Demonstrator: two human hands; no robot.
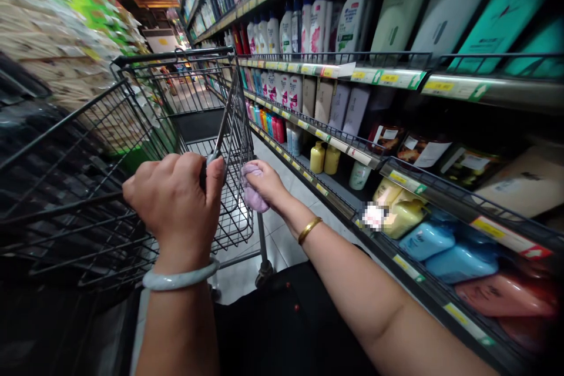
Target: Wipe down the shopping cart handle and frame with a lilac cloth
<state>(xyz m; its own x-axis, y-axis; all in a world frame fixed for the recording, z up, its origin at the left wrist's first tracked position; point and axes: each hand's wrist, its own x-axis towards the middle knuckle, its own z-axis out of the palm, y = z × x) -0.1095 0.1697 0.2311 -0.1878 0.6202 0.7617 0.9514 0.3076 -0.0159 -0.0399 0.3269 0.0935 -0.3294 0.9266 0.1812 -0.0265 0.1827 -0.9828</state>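
Note:
A black wire shopping cart [176, 59] stands in front of me. My left hand [176, 200], with a pale bangle at the wrist, is closed around the cart's near bar. To its right, my right hand [268, 183] is closed on a lilac cloth [255, 195], which is bunched up by the cart's right side. Whether the cloth touches the cart's wires I cannot tell. A gold bracelet circles the right wrist, and part of that hand's fingers is hidden behind the cloth.
Shelves with shampoo bottles [318, 23] run along the right, edged by a price-label rail [388, 77]. Yellow pump bottles [317, 157] and blue bottles [427, 239] sit on the bottom shelf. Stacked packages [48, 59] rise on the left. Tiled floor [282, 241] shows beneath the cart.

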